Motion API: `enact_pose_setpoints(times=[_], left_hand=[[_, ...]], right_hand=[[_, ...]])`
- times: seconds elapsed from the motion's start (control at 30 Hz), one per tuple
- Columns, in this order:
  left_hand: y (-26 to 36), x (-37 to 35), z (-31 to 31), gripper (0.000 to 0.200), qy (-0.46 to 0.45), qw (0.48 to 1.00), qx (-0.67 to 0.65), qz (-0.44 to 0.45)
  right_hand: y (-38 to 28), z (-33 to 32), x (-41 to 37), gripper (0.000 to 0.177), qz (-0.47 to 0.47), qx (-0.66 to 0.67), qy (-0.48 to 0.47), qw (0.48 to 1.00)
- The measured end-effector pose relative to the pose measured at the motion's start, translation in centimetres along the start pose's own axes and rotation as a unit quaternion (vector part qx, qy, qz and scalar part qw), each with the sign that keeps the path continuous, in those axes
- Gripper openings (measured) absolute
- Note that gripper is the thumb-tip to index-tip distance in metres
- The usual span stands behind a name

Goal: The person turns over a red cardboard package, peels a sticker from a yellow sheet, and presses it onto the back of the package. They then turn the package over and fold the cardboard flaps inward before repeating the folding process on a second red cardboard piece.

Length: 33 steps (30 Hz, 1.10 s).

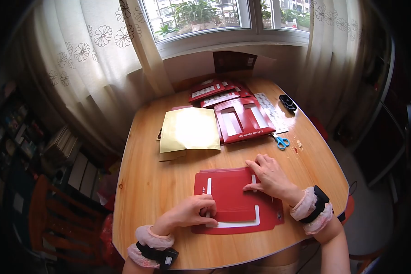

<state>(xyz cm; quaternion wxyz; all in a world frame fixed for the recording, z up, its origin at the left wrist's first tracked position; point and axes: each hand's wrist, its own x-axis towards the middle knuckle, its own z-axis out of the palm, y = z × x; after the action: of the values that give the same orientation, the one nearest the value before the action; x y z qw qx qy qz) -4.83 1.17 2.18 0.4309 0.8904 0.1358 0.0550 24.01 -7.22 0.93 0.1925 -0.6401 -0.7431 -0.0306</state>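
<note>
A flat red card sleeve (pixel 233 196) with white-edged cut-outs lies on the wooden table in front of me. At its lower left side, my left hand (pixel 194 211) has its fingers curled with thumb and fingertips on the card; whether it pinches an edge is unclear. My right hand (pixel 269 179) rests over the upper right part, thumb and fingers spread apart. Beyond them sit a yellow paper sheet (pixel 189 130) and a red package printed "4PK MONEY WALLETS" (pixel 244 119).
Blue-handled scissors (pixel 282 142) lie right of the package, near small scraps (pixel 298 145). A black object (pixel 287 103) is at the back right. More red packages (pixel 210 89) are piled at the back. A wooden chair (pixel 55 228) stands left of the table (pixel 141 182).
</note>
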Motion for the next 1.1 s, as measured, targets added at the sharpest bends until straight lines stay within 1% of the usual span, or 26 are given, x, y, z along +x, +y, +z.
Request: enact_pose_setpoints(times=[0.03,0.17,0.23,0.27,0.33,0.37,0.43,0.47,0.53,0.57,0.63,0.67,0.7,0.73,0.77,0.8,0.83,0.87,0.93,1.0,1.03,1.07,1.1], left_hand=[[-0.1,0.0,0.1,0.027,0.001,1.000,0.004,0.000],[-0.9,0.1,0.6,0.027,0.024,1.000,-0.005,0.010],[-1.2,-0.1,0.4,0.026,0.049,0.998,0.004,0.041],[-1.2,-0.1,0.3,0.026,0.050,0.998,0.003,0.040],[-1.2,-0.2,0.2,0.026,0.049,0.998,-0.005,0.029],[-1.1,-0.3,0.2,0.026,0.049,0.998,-0.006,0.029],[-1.0,-0.3,0.2,0.026,0.046,0.999,-0.006,0.019],[-1.0,-0.2,0.2,0.026,0.047,0.999,-0.006,0.019],[-1.1,-0.3,0.1,0.026,0.046,0.999,0.006,0.023],[-1.1,-0.3,0.1,0.026,0.046,0.999,0.006,0.023],[-1.0,-0.3,0.1,0.026,0.036,0.999,-0.005,0.016],[-0.9,-0.4,0.1,0.026,0.036,0.999,-0.005,0.017],[-0.7,-0.4,0.2,0.025,0.051,0.999,0.000,0.020],[-0.5,-0.4,0.2,0.024,0.065,0.998,0.006,0.023],[-0.4,-0.3,0.1,0.024,0.065,0.998,0.005,0.024],[-0.3,-0.1,-0.1,0.022,0.167,0.979,0.073,0.091],[-0.2,0.1,-0.2,0.020,0.265,0.941,0.139,0.157],[0.0,-0.1,0.1,0.016,0.356,0.918,0.123,0.124],[-0.3,-0.4,-0.5,0.017,0.519,0.829,0.178,0.109],[-1.8,-0.6,-0.7,0.029,0.612,0.778,0.124,0.072],[-2.7,-1.0,-0.9,0.041,0.590,0.799,0.103,0.056],[-3.2,-0.8,-0.7,0.041,0.589,0.800,0.104,0.057],[-3.5,-0.4,-0.3,0.045,0.550,0.833,-0.028,0.043]], right_hand=[[-0.1,-0.2,0.0,0.074,0.013,-0.024,-0.041,0.999],[0.0,-0.1,-0.4,0.073,0.016,-0.033,-0.031,0.999],[0.0,-0.3,-0.6,0.070,0.014,-0.046,-0.026,0.998],[0.0,-0.2,-0.6,0.070,0.013,-0.045,-0.027,0.999],[0.1,-0.1,-0.5,0.065,0.043,0.032,-0.046,0.997],[0.1,-0.1,-0.5,0.065,0.043,0.032,-0.047,0.997],[0.0,-0.3,-0.2,0.053,0.066,0.104,-0.049,0.991],[0.1,-0.1,-0.3,0.053,0.066,0.103,-0.049,0.991],[0.5,0.5,-0.2,0.040,0.031,0.153,-0.015,0.988],[0.5,0.3,-0.2,0.040,0.031,0.153,-0.015,0.988],[0.3,-0.7,0.1,0.028,0.096,0.245,-0.100,0.959],[0.8,-0.3,0.1,0.028,0.096,0.245,-0.100,0.960],[1.8,0.6,0.1,0.023,0.119,0.344,-0.101,0.926],[2.4,1.4,0.2,0.018,0.140,0.439,-0.101,0.882],[2.4,1.9,0.2,0.012,0.124,0.476,-0.054,0.869],[2.5,1.9,0.3,0.012,0.125,0.476,-0.053,0.869],[2.6,1.8,0.5,0.011,0.149,0.527,-0.023,0.837],[2.7,1.7,0.6,0.010,0.173,0.574,0.007,0.800],[3.0,2.0,0.9,0.005,0.170,0.622,0.078,0.760],[3.8,2.4,0.9,0.007,0.214,0.645,0.119,0.724],[3.9,2.7,1.0,0.007,0.215,0.645,0.119,0.724],[4.0,2.9,1.0,0.010,0.218,0.678,0.145,0.687],[4.0,3.0,1.0,0.012,0.221,0.709,0.171,0.647]])
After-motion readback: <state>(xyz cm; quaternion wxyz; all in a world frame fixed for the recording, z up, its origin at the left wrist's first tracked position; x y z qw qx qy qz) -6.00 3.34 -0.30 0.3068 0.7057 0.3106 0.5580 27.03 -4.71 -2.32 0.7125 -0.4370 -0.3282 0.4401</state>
